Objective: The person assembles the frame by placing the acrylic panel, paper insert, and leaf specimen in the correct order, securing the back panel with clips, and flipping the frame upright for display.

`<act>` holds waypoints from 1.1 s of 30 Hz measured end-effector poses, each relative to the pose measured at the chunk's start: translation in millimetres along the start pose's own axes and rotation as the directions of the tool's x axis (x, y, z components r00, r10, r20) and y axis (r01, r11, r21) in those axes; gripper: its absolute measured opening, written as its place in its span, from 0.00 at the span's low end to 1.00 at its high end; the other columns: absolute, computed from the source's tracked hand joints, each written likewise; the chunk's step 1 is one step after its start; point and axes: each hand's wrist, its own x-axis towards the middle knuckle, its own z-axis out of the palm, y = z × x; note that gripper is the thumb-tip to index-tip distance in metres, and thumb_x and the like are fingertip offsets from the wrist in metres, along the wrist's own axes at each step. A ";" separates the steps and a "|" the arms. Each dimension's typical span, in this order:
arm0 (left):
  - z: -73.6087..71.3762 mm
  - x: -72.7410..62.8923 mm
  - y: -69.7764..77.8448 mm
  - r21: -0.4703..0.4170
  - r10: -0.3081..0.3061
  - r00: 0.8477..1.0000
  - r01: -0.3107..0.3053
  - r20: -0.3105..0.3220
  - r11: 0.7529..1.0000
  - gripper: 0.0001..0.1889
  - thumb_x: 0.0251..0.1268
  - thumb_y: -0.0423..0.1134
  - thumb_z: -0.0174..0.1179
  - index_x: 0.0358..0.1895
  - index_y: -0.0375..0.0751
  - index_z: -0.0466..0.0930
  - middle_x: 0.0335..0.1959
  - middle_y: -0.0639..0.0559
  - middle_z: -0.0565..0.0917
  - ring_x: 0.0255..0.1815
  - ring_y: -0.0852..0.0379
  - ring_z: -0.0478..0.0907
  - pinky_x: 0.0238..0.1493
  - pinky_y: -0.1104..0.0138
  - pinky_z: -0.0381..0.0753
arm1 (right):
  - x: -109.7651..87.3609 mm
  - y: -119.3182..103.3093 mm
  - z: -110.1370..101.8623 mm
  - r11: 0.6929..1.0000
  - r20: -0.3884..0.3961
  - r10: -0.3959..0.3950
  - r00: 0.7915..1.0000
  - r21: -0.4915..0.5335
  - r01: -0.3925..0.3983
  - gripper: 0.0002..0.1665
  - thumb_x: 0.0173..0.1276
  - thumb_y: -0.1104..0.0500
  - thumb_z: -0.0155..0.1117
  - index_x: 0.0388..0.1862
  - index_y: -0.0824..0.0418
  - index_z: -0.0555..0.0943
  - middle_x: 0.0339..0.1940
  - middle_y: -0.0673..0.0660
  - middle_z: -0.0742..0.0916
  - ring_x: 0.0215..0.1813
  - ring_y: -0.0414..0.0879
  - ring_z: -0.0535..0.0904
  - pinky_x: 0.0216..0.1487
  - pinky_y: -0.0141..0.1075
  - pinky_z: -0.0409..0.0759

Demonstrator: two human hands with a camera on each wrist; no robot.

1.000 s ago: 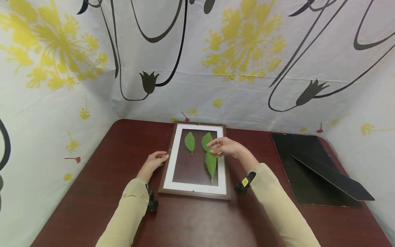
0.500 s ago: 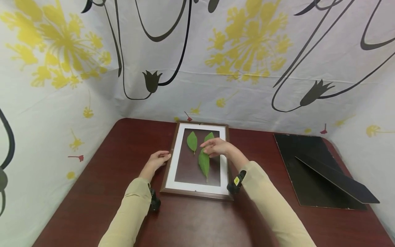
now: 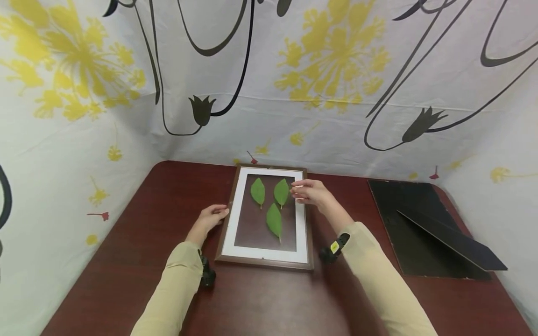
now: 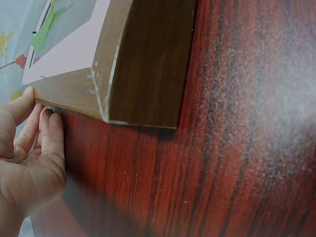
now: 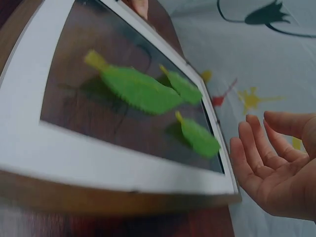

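Observation:
A brown picture frame [image 3: 311,242] with a white mat and a see-through middle lies on the table. Three green leaves lie in its window: the left leaf [image 3: 258,192], the right leaf [image 3: 281,192] and the lower leaf [image 3: 274,221], centred below the other two. My left hand [image 3: 208,221] holds the frame's left edge; in the left wrist view its thumb [image 4: 25,101] is on the rim and the fingers are bent below it. Over the frame's right side hovers my right hand [image 3: 313,194], fingers loosely bent and holding nothing, just right of the right leaf.
On the right of the dark red table [image 3: 138,261] lies a black backing board [image 3: 380,196] with a raised black flap [image 3: 454,240]. A patterned cloth [image 3: 252,121] hangs behind the table and along both sides.
The lower leaf, earlier at the window's right side under my right fingers, has been shifted left to the middle and let go. My right hand has then drawn back right; my left hand stays put.

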 end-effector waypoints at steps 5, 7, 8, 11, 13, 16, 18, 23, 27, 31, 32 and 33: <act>-6.7 1.5 -1.7 0.003 -0.015 1.000 0.015 -0.005 1.000 0.22 0.66 0.37 0.52 0.61 0.31 0.66 0.60 0.34 0.70 0.61 0.42 0.69 0.61 0.57 0.73 | -4.2 9.8 -16.6 1.000 0.009 0.010 1.000 0.023 -0.010 0.26 0.67 0.64 0.54 0.62 0.74 0.65 0.28 0.44 0.85 0.32 0.35 0.82 0.47 0.36 0.83; -9.3 1.8 -2.7 0.001 -0.019 1.000 0.019 -0.005 1.000 0.22 0.66 0.37 0.52 0.61 0.31 0.66 0.60 0.34 0.69 0.61 0.42 0.68 0.62 0.57 0.72 | -6.1 14.1 -22.0 1.000 0.008 0.018 1.000 0.026 -0.018 0.26 0.67 0.64 0.54 0.62 0.74 0.65 0.26 0.43 0.85 0.31 0.35 0.82 0.43 0.33 0.83; -10.6 1.8 -3.2 0.001 -0.019 1.000 0.019 -0.004 1.000 0.22 0.67 0.37 0.52 0.61 0.31 0.65 0.61 0.34 0.69 0.61 0.42 0.68 0.62 0.57 0.72 | -7.1 16.2 -24.4 0.999 0.006 0.022 1.000 0.027 -0.022 0.26 0.67 0.64 0.54 0.62 0.74 0.65 0.26 0.43 0.85 0.31 0.35 0.82 0.42 0.32 0.83; -13.3 0.7 -4.8 0.001 -0.014 1.000 0.014 -0.006 1.000 0.22 0.67 0.37 0.51 0.61 0.31 0.65 0.61 0.33 0.68 0.62 0.41 0.67 0.63 0.56 0.72 | -11.3 21.8 -32.7 0.999 -0.005 0.032 0.999 0.009 -0.032 0.26 0.67 0.63 0.55 0.61 0.73 0.65 0.28 0.44 0.85 0.33 0.35 0.82 0.41 0.31 0.83; -14.2 -0.3 -5.6 0.000 -0.014 1.000 0.014 -0.011 1.000 0.22 0.67 0.38 0.51 0.61 0.30 0.65 0.61 0.33 0.68 0.62 0.41 0.67 0.63 0.57 0.72 | -14.1 26.3 -40.5 1.000 -0.005 0.030 1.000 -0.004 -0.030 0.27 0.67 0.62 0.55 0.62 0.73 0.64 0.29 0.44 0.85 0.34 0.35 0.82 0.42 0.31 0.83; -14.3 -1.2 -6.2 -0.001 -0.017 1.000 0.017 -0.020 1.000 0.22 0.67 0.38 0.52 0.61 0.30 0.66 0.60 0.33 0.69 0.61 0.42 0.68 0.62 0.57 0.72 | -20.2 33.8 -56.9 0.999 -0.014 0.037 0.999 -0.028 -0.038 0.29 0.67 0.61 0.55 0.64 0.73 0.62 0.31 0.44 0.85 0.36 0.36 0.82 0.44 0.32 0.83; -14.4 -1.2 -6.5 -0.004 -0.017 1.000 0.017 -0.023 1.000 0.22 0.67 0.38 0.52 0.60 0.30 0.66 0.60 0.33 0.69 0.61 0.42 0.68 0.62 0.57 0.72 | -25.2 39.9 -70.6 0.998 -0.021 0.057 0.998 -0.025 -0.058 0.30 0.68 0.61 0.55 0.65 0.73 0.61 0.30 0.43 0.85 0.36 0.35 0.83 0.45 0.32 0.83; -18.3 -1.2 -8.1 -0.005 -0.021 0.999 0.021 -0.029 1.000 0.22 0.67 0.38 0.52 0.61 0.30 0.66 0.60 0.33 0.69 0.61 0.43 0.68 0.62 0.57 0.72 | -40.8 54.4 -106.0 0.993 -0.043 0.120 0.992 -0.003 -0.120 0.32 0.69 0.60 0.53 0.67 0.72 0.57 0.30 0.40 0.85 0.37 0.34 0.82 0.45 0.32 0.83; -21.9 -2.3 -9.2 0.002 -0.025 0.999 0.025 -0.032 1.000 0.23 0.67 0.38 0.52 0.61 0.30 0.65 0.60 0.33 0.69 0.61 0.43 0.68 0.63 0.57 0.72 | -54.1 65.3 -131.2 0.992 -0.062 0.128 0.990 0.021 -0.127 0.32 0.71 0.61 0.48 0.69 0.72 0.52 0.29 0.38 0.84 0.37 0.32 0.82 0.43 0.30 0.83; -23.1 -2.6 -11.1 0.001 -0.031 0.999 0.031 -0.036 1.000 0.23 0.67 0.38 0.52 0.61 0.30 0.65 0.60 0.34 0.69 0.61 0.44 0.68 0.62 0.58 0.72 | -67.1 74.0 -153.7 0.990 -0.083 0.132 0.988 0.051 -0.129 0.32 0.73 0.62 0.43 0.70 0.73 0.49 0.29 0.36 0.84 0.36 0.31 0.82 0.43 0.30 0.83; -22.9 -2.6 -11.3 0.000 -0.031 0.999 0.031 -0.036 1.000 0.23 0.67 0.38 0.52 0.61 0.30 0.65 0.60 0.34 0.69 0.61 0.44 0.68 0.62 0.58 0.72 | -70.5 75.7 -159.3 0.990 -0.085 0.132 0.988 0.063 -0.127 0.31 0.73 0.62 0.43 0.70 0.73 0.49 0.29 0.37 0.84 0.36 0.31 0.82 0.43 0.30 0.83; -22.6 -2.3 -11.9 -0.001 -0.030 0.999 0.030 -0.034 1.000 0.23 0.67 0.38 0.52 0.61 0.30 0.65 0.60 0.34 0.69 0.61 0.43 0.68 0.62 0.58 0.72 | -74.1 77.2 -165.1 0.989 -0.087 0.133 0.987 0.072 -0.127 0.29 0.73 0.62 0.43 0.69 0.71 0.53 0.29 0.37 0.84 0.36 0.31 0.82 0.43 0.30 0.83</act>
